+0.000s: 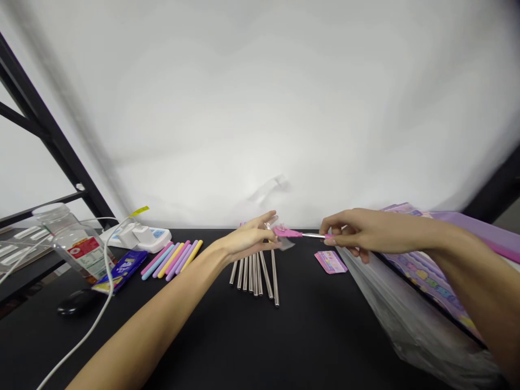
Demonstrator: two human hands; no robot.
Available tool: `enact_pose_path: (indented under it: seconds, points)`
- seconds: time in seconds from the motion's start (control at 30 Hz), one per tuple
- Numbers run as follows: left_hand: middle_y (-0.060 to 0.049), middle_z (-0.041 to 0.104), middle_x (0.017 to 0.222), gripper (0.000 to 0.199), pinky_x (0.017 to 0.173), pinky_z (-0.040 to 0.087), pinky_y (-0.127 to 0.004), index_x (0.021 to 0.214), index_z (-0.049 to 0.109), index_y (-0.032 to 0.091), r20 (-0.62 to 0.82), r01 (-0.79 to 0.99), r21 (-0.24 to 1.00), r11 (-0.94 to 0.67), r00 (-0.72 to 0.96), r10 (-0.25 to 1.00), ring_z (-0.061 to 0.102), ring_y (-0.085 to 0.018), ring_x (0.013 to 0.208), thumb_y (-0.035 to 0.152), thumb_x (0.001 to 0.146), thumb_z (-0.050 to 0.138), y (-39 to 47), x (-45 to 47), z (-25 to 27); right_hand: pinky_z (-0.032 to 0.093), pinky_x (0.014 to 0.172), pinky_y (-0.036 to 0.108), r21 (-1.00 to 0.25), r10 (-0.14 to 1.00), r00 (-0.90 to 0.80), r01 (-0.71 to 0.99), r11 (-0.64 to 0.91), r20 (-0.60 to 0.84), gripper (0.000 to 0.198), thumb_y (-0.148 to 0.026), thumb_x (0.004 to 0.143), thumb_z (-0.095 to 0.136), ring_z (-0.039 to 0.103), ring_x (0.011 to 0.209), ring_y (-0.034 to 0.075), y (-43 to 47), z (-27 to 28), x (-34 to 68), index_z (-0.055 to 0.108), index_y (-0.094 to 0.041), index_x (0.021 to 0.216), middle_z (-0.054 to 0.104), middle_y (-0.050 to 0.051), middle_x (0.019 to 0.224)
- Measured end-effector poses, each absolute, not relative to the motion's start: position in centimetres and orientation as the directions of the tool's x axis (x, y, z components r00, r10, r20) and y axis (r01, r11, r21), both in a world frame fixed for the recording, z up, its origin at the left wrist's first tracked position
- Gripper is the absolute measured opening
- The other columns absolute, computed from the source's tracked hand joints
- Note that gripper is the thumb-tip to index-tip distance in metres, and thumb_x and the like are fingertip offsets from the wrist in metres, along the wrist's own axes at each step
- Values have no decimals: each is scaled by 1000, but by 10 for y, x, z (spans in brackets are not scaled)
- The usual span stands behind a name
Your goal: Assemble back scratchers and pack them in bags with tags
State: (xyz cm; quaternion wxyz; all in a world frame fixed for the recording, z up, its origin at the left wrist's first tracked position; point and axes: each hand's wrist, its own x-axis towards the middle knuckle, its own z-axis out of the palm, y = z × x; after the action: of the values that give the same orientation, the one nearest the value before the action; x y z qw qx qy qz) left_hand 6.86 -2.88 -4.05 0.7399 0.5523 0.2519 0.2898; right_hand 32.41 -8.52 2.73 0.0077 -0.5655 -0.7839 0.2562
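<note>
My right hand (348, 234) pinches one end of a thin pink-and-silver stick (312, 235), which lies level above the black table. At the stick's other end is a wider pink part (286, 232), whose exact kind I cannot make out. My left hand (252, 237) has its fingers closed at that end, around a clear plastic wrapper (273, 221). Beneath my left hand lie several silver metal tubes (255, 276), fanned out on the table. A small stack of pink printed cards (331, 262) is below my right hand.
Several pastel sticks (173, 260) lie at left, near a white power strip (152, 238), a clear jar (77, 244), a blue packet (125, 268), a black mouse (79, 302) and a white cable (106, 303). Clear plastic sheeting (410, 319) and purple printed packaging (430, 281) occupy the right.
</note>
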Motion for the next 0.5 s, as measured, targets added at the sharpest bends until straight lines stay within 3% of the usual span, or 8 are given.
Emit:
enact_pose_path:
  seconds: [0.13, 0.23, 0.4, 0.5]
  points:
    - [-14, 46, 146, 97, 110, 38, -55, 154, 19, 23, -70, -202, 933, 297, 707, 703, 40, -27, 137, 4, 70, 64, -34, 73, -37, 48, 64, 30, -550, 880, -363, 822, 147, -306, 39, -55, 82, 60, 65, 61, 18, -84, 20, 326, 56, -22, 103, 66, 1, 75]
    - [-11, 53, 137, 96, 111, 38, -52, 154, 21, 28, -23, -243, 934, 262, 690, 723, 46, -24, 132, 5, 70, 63, -38, 79, -42, 49, 58, 29, -661, 842, -413, 745, 92, -348, 47, -61, 81, 60, 66, 61, 18, -84, 9, 326, 52, -22, 106, 68, 4, 80]
    - [-9, 37, 152, 86, 115, 30, -50, 149, 32, 34, 78, -118, 993, -1, 650, 756, 38, -29, 140, 12, 73, 67, -42, 85, -57, 48, 50, 26, -726, 799, -465, 686, 52, -382, 54, -67, 80, 59, 64, 54, 16, -84, 0, 324, 50, -21, 107, 66, 2, 74]
    - [-9, 26, 158, 86, 117, 27, -48, 149, 32, 33, 115, -120, 992, -49, 640, 759, 29, -30, 145, 10, 73, 66, -44, 84, -62, 49, 50, 26, -728, 801, -460, 684, 46, -382, 52, -66, 81, 60, 64, 53, 16, -84, 4, 318, 49, -21, 104, 64, 1, 71]
